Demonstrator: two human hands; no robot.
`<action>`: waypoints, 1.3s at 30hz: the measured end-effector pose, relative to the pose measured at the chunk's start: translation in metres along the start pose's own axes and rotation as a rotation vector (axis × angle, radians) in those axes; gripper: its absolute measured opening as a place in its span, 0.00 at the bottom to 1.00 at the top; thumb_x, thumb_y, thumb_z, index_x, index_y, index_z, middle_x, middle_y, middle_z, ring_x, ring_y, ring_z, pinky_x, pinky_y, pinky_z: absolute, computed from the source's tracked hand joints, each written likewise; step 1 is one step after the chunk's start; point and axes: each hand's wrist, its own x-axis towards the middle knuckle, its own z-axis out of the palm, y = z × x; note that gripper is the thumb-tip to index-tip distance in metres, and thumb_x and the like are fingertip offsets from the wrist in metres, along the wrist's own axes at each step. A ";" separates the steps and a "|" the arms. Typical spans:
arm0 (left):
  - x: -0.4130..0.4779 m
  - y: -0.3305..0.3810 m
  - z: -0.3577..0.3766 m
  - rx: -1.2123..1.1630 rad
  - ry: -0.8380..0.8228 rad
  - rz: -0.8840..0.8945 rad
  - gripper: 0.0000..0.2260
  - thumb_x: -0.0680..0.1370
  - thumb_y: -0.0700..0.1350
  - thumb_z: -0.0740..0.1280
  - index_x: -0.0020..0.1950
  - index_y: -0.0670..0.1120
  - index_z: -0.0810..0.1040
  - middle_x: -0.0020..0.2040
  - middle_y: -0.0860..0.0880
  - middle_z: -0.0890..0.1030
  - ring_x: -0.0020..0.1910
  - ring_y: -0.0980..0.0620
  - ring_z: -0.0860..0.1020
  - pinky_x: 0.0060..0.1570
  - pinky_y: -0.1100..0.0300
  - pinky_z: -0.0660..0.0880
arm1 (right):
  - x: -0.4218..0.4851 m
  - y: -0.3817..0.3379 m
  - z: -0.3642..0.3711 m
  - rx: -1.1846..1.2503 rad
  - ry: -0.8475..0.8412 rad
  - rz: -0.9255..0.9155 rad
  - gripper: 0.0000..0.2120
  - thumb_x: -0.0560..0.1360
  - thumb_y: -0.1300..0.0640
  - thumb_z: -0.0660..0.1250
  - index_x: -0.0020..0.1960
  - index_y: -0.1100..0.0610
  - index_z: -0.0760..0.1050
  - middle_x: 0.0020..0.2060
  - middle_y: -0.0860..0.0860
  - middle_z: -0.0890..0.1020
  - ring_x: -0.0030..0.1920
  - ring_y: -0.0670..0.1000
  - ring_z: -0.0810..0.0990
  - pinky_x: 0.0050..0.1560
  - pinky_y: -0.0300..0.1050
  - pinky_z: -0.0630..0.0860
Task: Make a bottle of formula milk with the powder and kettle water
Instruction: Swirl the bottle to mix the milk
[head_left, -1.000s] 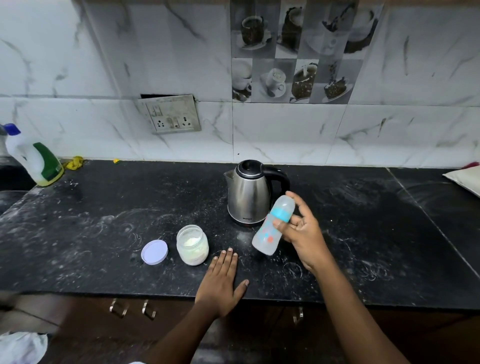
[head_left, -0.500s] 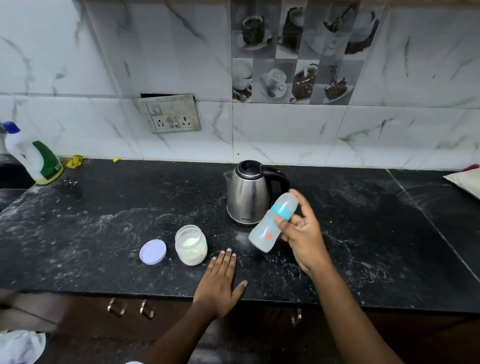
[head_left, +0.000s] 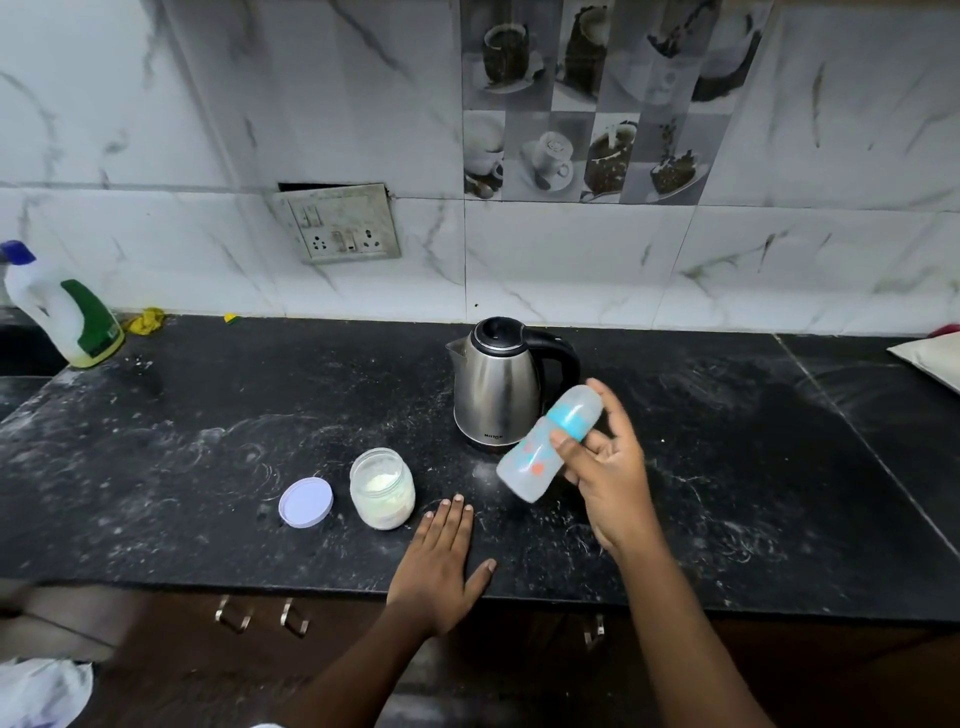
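Right of centre in the frame, the right hand (head_left: 613, 478) is clamped on a baby bottle (head_left: 525, 467), thumb and fingers curled round its neck just under the blue collar. The bottle is off the tabletop (head_left: 208, 441) and tilted, its clear cap up and to the right and its base down and to the left, in front of the kettle (head_left: 496, 387). Its body is cloudy plastic with orange prints; whether there is anything inside it I cannot tell.

The left hand (head_left: 441, 564) lies flat on the tabletop near the front edge, fingers straight and together, thumb spread to the right, holding nothing.

Just left of its fingertips stands an open glass jar (head_left: 383, 491) partly filled with white powder. The jar's pale round lid (head_left: 305, 502) lies flat just left of it.

The steel kettle stands upright at the centre, black lid shut, spout to the left and handle to the right; its contents are hidden.

At the far left edge stands a white cleaner bottle (head_left: 62, 317) with a blue cap and green label, a little yellowish liquid at its bottom
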 end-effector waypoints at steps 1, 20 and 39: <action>0.000 0.000 0.000 -0.002 -0.001 0.000 0.41 0.83 0.70 0.41 0.88 0.45 0.44 0.87 0.47 0.38 0.84 0.50 0.32 0.81 0.54 0.31 | 0.000 0.001 -0.002 0.030 0.049 -0.009 0.37 0.72 0.60 0.80 0.75 0.41 0.71 0.62 0.57 0.85 0.63 0.59 0.84 0.57 0.57 0.84; -0.001 -0.001 0.001 0.001 0.007 -0.004 0.41 0.83 0.70 0.42 0.88 0.45 0.44 0.87 0.47 0.39 0.83 0.51 0.32 0.80 0.56 0.28 | -0.009 0.000 0.005 -0.034 -0.017 -0.027 0.37 0.72 0.62 0.80 0.74 0.41 0.72 0.62 0.58 0.85 0.62 0.59 0.85 0.57 0.55 0.84; -0.002 0.001 -0.001 0.007 0.009 0.005 0.41 0.83 0.70 0.41 0.88 0.44 0.43 0.86 0.47 0.37 0.83 0.50 0.31 0.79 0.57 0.26 | -0.009 0.000 0.008 -0.038 0.009 -0.020 0.35 0.74 0.64 0.77 0.75 0.43 0.71 0.61 0.57 0.86 0.62 0.59 0.85 0.56 0.53 0.84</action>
